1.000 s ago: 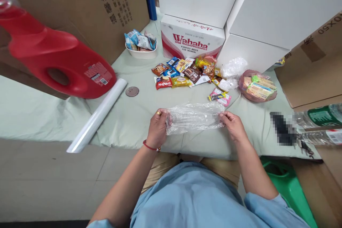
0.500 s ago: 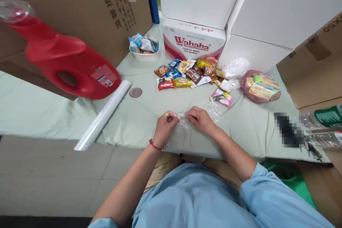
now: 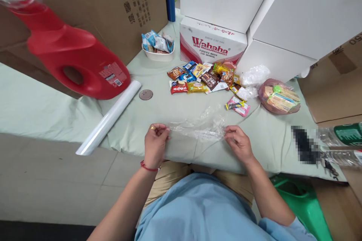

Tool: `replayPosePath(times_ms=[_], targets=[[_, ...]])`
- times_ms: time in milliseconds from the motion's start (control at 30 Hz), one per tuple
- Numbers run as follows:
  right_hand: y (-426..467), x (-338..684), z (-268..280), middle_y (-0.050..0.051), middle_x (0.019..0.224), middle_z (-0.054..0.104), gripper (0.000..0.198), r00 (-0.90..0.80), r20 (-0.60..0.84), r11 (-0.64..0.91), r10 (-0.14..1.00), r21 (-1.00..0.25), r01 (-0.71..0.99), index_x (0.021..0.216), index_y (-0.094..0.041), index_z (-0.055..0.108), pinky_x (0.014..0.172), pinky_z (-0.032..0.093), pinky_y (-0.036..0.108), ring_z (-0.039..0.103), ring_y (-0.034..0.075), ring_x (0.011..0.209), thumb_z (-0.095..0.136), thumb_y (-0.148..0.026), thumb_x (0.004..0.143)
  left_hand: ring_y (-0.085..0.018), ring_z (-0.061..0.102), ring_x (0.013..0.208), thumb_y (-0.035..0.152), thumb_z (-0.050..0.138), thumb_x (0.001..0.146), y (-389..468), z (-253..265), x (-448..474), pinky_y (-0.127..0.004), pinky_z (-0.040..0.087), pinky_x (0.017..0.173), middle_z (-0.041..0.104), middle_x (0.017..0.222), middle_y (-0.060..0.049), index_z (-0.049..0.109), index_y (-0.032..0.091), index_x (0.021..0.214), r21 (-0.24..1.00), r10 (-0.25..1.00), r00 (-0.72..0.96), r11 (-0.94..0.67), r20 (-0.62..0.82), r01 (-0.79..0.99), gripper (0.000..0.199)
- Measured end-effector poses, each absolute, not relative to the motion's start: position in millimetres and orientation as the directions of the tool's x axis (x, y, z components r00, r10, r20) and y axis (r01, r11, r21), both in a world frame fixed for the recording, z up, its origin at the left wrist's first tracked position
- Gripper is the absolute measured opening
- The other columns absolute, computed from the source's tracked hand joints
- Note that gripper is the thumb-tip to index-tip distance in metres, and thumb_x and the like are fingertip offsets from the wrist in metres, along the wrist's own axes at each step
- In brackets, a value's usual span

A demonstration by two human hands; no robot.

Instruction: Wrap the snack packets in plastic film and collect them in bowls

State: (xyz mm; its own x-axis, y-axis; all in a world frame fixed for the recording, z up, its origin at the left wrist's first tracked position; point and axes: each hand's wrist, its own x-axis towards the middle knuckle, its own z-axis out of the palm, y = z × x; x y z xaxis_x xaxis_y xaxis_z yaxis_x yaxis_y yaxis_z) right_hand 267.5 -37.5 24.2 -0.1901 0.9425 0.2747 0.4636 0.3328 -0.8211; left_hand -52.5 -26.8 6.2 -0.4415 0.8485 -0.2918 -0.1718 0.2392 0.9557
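Note:
A crumpled sheet of clear plastic film [image 3: 202,126] is stretched between my hands, just above the front of the cloth-covered table. My left hand [image 3: 157,139] pinches its left end between thumb and fingers. At the opposite end, my right hand [image 3: 239,143] grips the film's right edge with the fingertips. Beyond it lies a pile of wrapped snacks [image 3: 209,79], with a pink packet and a yellow stick [image 3: 239,106] nearer to my right hand. Whether the film is a flat sheet or a bag I cannot tell.
A large red jug [image 3: 76,56] and a white film roll [image 3: 110,116] are on the left, near a round brown disc [image 3: 146,95]. Behind stand a white tub of packets [image 3: 158,55] and a Wahaha box [image 3: 213,45]. On the right are a wrapped bowl [image 3: 279,98] and plastic bottles [image 3: 342,135].
My hands have moved apart, the left one leftward and the right one rightward. The bunched film between them is now drawn out wide. The view has shifted slightly.

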Motion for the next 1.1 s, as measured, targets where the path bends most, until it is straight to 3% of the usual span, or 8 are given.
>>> replayPosePath(times_ms=[200, 300, 400, 533, 633, 833, 967, 1100], targets=[[-52.8, 267.6, 9.9, 0.010, 0.116, 0.066, 0.021, -0.250, 0.259, 0.350, 0.933, -0.816, 0.460, 0.091, -0.029, 0.078, 0.091, 0.058, 0.042, 0.069, 0.024, 0.101, 0.059, -0.030, 0.099, -0.026, 0.061, 0.111, 0.031, 0.064, 0.084, -28.1, 47.5, -54.2, -0.042, 0.047, 0.101, 0.065, 0.116, -0.008, 0.063, 0.023, 0.107, 0.909, 0.928, -0.349, 0.025, 0.134, 0.416, 0.025], [-49.9, 259.8, 13.0, 0.010, 0.117, 0.066, 0.024, -0.279, 0.275, 0.379, 0.920, -0.801, 0.463, 0.091, -0.029, 0.077, 0.091, 0.058, 0.042, 0.069, 0.023, 0.103, 0.056, -0.030, 0.100, -0.037, 0.043, 0.142, 0.042, 0.070, 0.084, -8.8, 74.7, -30.1, -0.055, 0.025, 0.121, 0.064, 0.129, -0.013, 0.066, 0.023, 0.114, 0.747, 0.931, -0.085, -0.227, 0.354, 0.626, 0.036], [-46.3, 253.7, 18.1, 0.010, 0.116, 0.067, 0.024, -0.312, 0.282, 0.404, 0.907, -0.790, 0.462, 0.088, -0.029, 0.077, 0.091, 0.059, 0.042, 0.068, 0.023, 0.102, 0.056, -0.031, 0.100, -0.041, 0.028, 0.154, 0.041, 0.082, 0.072, 17.7, 76.1, -0.4, -0.058, 0.006, 0.126, 0.059, 0.145, -0.015, 0.066, 0.023, 0.125, 0.671, 0.920, 0.215, -0.387, 0.328, 0.632, 0.059], [-47.4, 256.6, 19.9, 0.009, 0.117, 0.067, 0.024, -0.323, 0.303, 0.431, 0.897, -0.764, 0.480, 0.086, -0.028, 0.076, 0.091, 0.059, 0.042, 0.068, 0.022, 0.103, 0.056, -0.028, 0.099, -0.036, 0.062, 0.116, 0.033, 0.087, 0.061, 51.7, 44.4, 18.8, -0.048, 0.034, 0.114, 0.075, 0.096, -0.010, 0.073, 0.023, 0.095, 0.836, 0.950, 0.283, -0.262, 0.134, 0.483, 0.038], [-53.6, 268.8, 14.5, 0.009, 0.117, 0.067, 0.024, -0.269, 0.313, 0.411, 0.911, -0.747, 0.522, 0.087, -0.029, 0.076, 0.092, 0.059, 0.042, 0.068, 0.022, 0.104, 0.055, -0.024, 0.098, -0.023, 0.060, 0.068, 0.032, 0.078, 0.072, 60.6, 23.3, 12.8, -0.034, 0.046, 0.080, 0.061, 0.058, 0.000, 0.066, 0.024, 0.070, 0.897, 0.953, 0.302, -0.148, 0.017, 0.416, 0.014], [-64.3, 300.3, 0.2, 0.008, 0.113, 0.068, 0.022, -0.122, 0.280, 0.298, 0.952, -0.763, 0.573, 0.084, -0.026, 0.075, 0.092, 0.056, 0.043, 0.066, 0.024, 0.104, 0.056, -0.016, 0.089, -0.017, 0.056, 0.057, 0.034, 0.061, 0.089, 38.7, 16.4, -12.9, -0.028, 0.039, 0.063, 0.059, 0.062, 0.003, 0.058, 0.024, 0.076, 0.952, 1.000, 0.006, -0.016, 0.015, 0.306, 0.016], [-47.4, 305.7, 5.8, 0.009, 0.115, 0.068, 0.018, 0.207, 0.163, 0.062, 0.965, -0.904, 0.422, 0.102, -0.026, 0.071, 0.077, 0.058, 0.037, 0.065, 0.024, 0.101, 0.057, -0.035, 0.095, -0.016, 0.057, 0.052, 0.035, 0.062, 0.091, 26.1, 15.5, -13.2, -0.030, 0.041, 0.065, 0.058, 0.064, 0.005, 0.054, 0.025, 0.080, 0.960, 0.999, -0.036, 0.020, -0.011, 0.278, 0.017], [-10.2, 289.0, 10.1, 0.009, 0.116, 0.068, 0.061, 0.273, 0.022, -0.090, 0.962, -0.916, 0.392, 0.135, -0.025, 0.058, 0.071, 0.055, 0.035, 0.066, 0.022, 0.088, 0.071, -0.057, 0.084, -0.016, 0.055, 0.055, 0.036, 0.059, 0.093, 21.6, 11.5, -0.7, -0.030, 0.039, 0.065, 0.059, 0.067, 0.004, 0.054, 0.025, 0.085, 0.939, 0.999, -0.034, 0.024, -0.013, 0.344, 0.014]])
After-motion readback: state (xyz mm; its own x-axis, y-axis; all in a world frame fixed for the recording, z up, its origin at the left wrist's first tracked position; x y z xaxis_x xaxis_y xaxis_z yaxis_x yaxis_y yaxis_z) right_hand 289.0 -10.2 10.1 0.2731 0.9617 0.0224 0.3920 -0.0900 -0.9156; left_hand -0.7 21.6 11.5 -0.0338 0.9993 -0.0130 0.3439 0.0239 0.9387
